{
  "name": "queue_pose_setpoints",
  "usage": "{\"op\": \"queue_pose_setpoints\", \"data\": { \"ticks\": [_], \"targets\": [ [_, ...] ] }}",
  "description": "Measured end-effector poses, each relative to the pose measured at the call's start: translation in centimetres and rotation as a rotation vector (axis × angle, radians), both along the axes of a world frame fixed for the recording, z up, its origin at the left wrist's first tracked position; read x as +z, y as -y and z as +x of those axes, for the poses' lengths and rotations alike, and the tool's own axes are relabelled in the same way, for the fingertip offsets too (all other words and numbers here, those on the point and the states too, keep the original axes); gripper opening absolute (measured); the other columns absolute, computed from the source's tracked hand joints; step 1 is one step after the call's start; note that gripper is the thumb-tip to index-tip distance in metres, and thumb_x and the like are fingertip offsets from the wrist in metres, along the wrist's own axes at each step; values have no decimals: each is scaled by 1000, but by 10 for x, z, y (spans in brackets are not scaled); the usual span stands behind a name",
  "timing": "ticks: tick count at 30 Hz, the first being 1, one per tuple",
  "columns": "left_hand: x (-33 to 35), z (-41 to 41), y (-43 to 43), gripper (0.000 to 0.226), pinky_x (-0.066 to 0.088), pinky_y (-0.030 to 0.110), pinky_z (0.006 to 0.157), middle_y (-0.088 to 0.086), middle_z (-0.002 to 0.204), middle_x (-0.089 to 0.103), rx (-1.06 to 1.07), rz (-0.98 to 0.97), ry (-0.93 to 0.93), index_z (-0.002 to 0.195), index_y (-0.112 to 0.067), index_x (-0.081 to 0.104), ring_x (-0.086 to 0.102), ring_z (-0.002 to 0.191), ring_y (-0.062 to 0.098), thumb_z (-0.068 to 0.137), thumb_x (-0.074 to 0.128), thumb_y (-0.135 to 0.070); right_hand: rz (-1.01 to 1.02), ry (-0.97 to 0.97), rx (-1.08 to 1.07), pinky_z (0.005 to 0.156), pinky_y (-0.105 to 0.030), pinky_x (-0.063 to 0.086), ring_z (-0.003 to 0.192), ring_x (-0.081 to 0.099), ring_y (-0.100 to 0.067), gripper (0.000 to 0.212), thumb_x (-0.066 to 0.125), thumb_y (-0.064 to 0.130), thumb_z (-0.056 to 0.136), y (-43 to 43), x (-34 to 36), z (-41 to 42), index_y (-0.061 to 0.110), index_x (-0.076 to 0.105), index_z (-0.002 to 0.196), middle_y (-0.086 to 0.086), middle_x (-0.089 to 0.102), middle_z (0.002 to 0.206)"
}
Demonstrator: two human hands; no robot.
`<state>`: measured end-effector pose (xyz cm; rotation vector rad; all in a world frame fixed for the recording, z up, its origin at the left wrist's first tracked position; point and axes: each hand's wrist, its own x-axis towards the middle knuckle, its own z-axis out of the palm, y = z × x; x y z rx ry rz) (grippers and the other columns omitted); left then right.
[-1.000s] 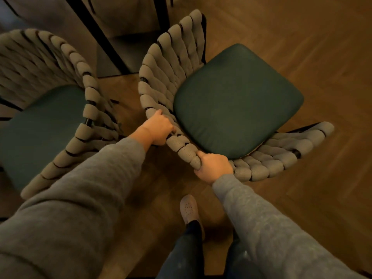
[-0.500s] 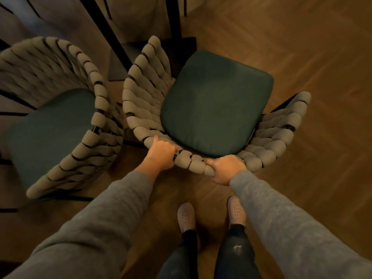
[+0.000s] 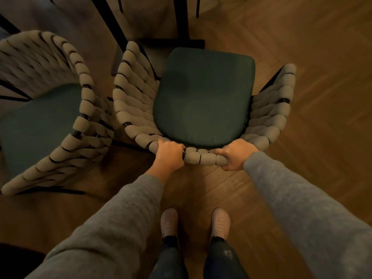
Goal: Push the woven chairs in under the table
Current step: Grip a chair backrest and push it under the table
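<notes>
A woven chair (image 3: 132,109) with thick grey rope sides and a dark green seat cushion (image 3: 203,95) stands straight in front of me. My left hand (image 3: 169,156) grips the top rail of its backrest on the left. My right hand (image 3: 235,154) grips the same rail on the right. The seat's front faces the black table legs (image 3: 182,19) at the top. A second woven chair (image 3: 80,109) of the same kind stands at the left, turned at an angle, its seat partly out of view.
Wooden herringbone floor (image 3: 312,57) spreads to the right and behind the chair. My two feet in light shoes (image 3: 220,223) stand just behind the backrest. Slanted black table frame bars (image 3: 108,23) run across the top left.
The chair in my hands has swung round from a diagonal to face the table squarely, its backrest now directly before me. Both hands kept their grip on the rail.
</notes>
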<state>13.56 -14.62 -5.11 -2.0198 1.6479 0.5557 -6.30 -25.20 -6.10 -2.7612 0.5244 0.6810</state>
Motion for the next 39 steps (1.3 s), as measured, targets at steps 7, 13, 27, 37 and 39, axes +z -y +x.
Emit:
{"op": "queue_pose_setpoints", "data": {
  "ticks": [7,13,27,37,39],
  "targets": [
    [-1,-16,33,32,36,46,102,2,109,64,23,-66,-58,118,-21,55,60,104,23,88,58,-30,-31,-22,66,73,-30,51,87,66,-21,55,57,54,84,59,-3,-13,43,45,137,4,70,97],
    [2,17,56,40,45,37,93,1,116,62,-68,-59,-239,127,-24,50,60,104,21,89,61,-28,-53,-101,43,75,-35,55,82,66,-23,56,56,55,79,100,-3,-3,51,43,134,3,69,89],
    [10,116,88,64,32,42,108,2,135,53,-208,236,-82,149,-36,27,50,123,23,93,58,-37,-35,-199,21,76,-33,51,95,65,-19,32,53,45,87,119,1,40,41,50,119,6,67,103],
    [19,101,103,50,40,44,105,1,129,58,-246,268,-75,141,-32,42,53,119,23,94,57,-24,-64,-219,-20,74,-31,45,100,64,-21,33,48,39,93,124,9,28,36,50,125,4,65,110],
    [22,92,108,46,43,44,102,2,126,59,-263,265,-61,139,-31,44,55,116,23,95,55,-24,-69,-232,-40,74,-32,45,100,64,-21,38,47,40,93,127,11,20,35,47,130,3,65,112]
  ]
}}
